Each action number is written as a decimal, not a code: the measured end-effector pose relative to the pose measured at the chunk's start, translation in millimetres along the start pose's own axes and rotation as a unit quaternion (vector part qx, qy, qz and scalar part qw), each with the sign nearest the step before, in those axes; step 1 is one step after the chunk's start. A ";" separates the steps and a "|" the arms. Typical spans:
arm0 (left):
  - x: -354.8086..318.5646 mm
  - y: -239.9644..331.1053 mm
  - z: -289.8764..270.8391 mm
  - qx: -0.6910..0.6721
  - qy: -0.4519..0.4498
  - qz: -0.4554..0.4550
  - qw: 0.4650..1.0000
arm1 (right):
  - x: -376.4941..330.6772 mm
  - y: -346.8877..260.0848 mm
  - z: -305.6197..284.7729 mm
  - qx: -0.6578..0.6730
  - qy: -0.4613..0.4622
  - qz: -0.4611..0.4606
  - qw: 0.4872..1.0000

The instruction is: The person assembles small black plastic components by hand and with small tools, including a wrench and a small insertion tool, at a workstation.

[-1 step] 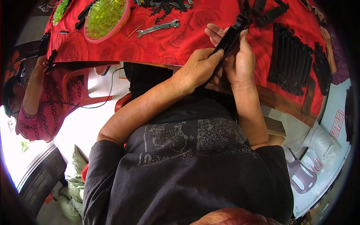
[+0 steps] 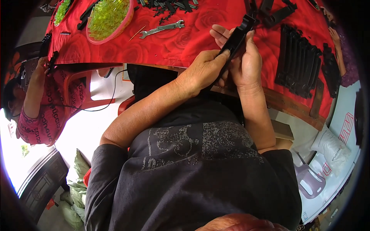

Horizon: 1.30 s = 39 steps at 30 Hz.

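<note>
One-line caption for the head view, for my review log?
Left hand and right hand hold a long black plastic bar above a red rose-patterned tablecloth, beside a steel wrench.

Daylight is flooding the scene, blowing out the floor [image 2: 83, 129] toward eight o'clock to glaring white, while the red cloth [image 2: 185, 42] at twelve is staying evenly lit, the fisheye rim is darkening and bending edges, and the dark shirt [image 2: 192, 181] is losing detail in soft shade.

White plastic sack [image 2: 330, 145], bulging, printed along one side, lying on the floor just beyond the counter's right edge. Beside it, red line markings [image 2: 347, 129] on pale floor.
</note>
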<state>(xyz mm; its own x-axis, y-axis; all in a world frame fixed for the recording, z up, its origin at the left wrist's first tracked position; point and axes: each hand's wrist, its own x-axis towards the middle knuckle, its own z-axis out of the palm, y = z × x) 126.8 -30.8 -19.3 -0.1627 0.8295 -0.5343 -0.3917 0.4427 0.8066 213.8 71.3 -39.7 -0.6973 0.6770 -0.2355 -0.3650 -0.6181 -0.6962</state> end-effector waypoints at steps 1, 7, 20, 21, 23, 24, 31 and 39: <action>0.7 1.0 -1.0 0.011 -0.004 -0.016 1.000 | -0.8 -0.1 1.1 -0.001 -0.004 0.003 1.000; 4.0 -0.5 -2.5 0.000 -0.008 -0.020 1.000 | 0.2 1.5 -0.9 -0.016 -0.011 -0.005 1.000; 5.5 -1.4 -1.1 -0.016 0.001 -0.003 1.000 | -6.2 1.5 3.6 -0.036 -0.044 0.011 0.998; 5.3 -0.7 -0.3 -0.018 0.009 -0.010 1.000 | -6.7 1.4 3.9 -0.034 -0.043 0.014 0.998; 5.0 0.5 0.3 -0.021 0.016 -0.017 1.000 | -7.6 2.4 4.3 -0.032 -0.040 0.017 0.999; 4.9 1.3 0.2 -0.024 0.013 -0.023 0.999 | -7.9 3.5 4.8 -0.032 -0.029 0.004 0.999; 6.7 -5.0 -0.5 -0.050 -0.019 0.057 0.997 | -17.1 3.6 16.5 -0.088 0.007 -0.058 0.994; -4.7 3.8 5.2 -0.067 -0.016 0.069 0.995 | -25.6 4.2 19.5 -0.190 0.028 -0.110 0.975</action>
<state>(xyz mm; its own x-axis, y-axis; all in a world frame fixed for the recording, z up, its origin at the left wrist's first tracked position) 130.9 -31.3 -12.4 -0.1953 0.8902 -0.4116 -0.4859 0.2767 0.8291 218.1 43.6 -23.5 -0.5890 0.8040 -0.0813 -0.2401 -0.2702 -0.9324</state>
